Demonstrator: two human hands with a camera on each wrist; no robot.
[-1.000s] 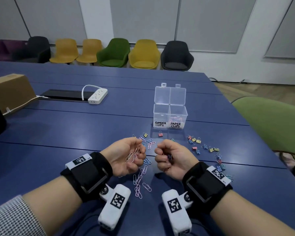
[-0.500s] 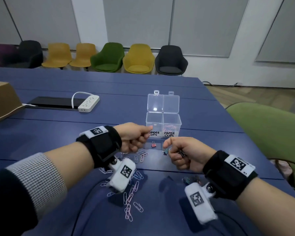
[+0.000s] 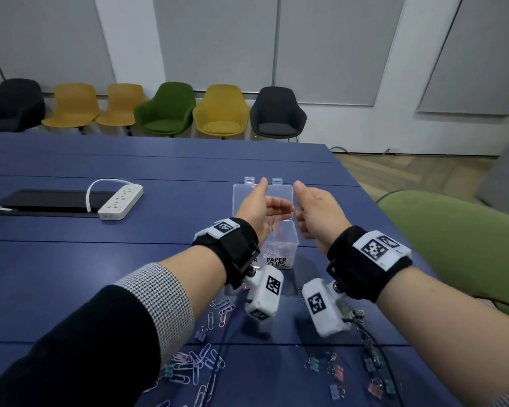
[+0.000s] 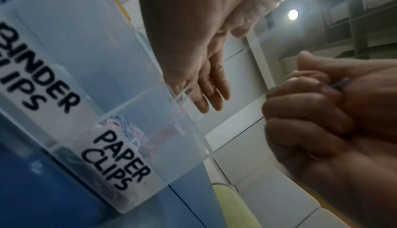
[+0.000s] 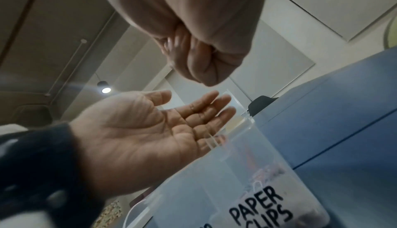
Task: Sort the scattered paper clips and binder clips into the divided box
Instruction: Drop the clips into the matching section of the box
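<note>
The clear divided box (image 3: pixel 290 245) stands on the blue table, lid up, labelled BINDER CLIPS and PAPER CLIPS. My left hand (image 3: pixel 265 207) hovers over the paper clip compartment with straight fingers and an empty, tilted palm (image 5: pixel 150 129). Blurred pink clips (image 5: pixel 251 157) show inside that compartment above a heap of paper clips (image 4: pixel 120 126). My right hand (image 3: pixel 315 212) is a fist just right of the box. A thin blue clip (image 4: pixel 341 82) pokes out between its curled fingers; its kind is unclear. Loose paper clips (image 3: pixel 200 362) and binder clips (image 3: pixel 338 371) lie near me.
A white power strip (image 3: pixel 121 201) and a black panel (image 3: pixel 41 201) lie at the left of the table. A green chair (image 3: pixel 453 245) stands close at the right table edge. The wrist cameras' cables (image 3: pixel 376 348) trail across the clips.
Both hands moved forward from the scattered clips to the box. The left hand opened over the paper clip compartment and let its paper clips go. The right hand stayed curled.
</note>
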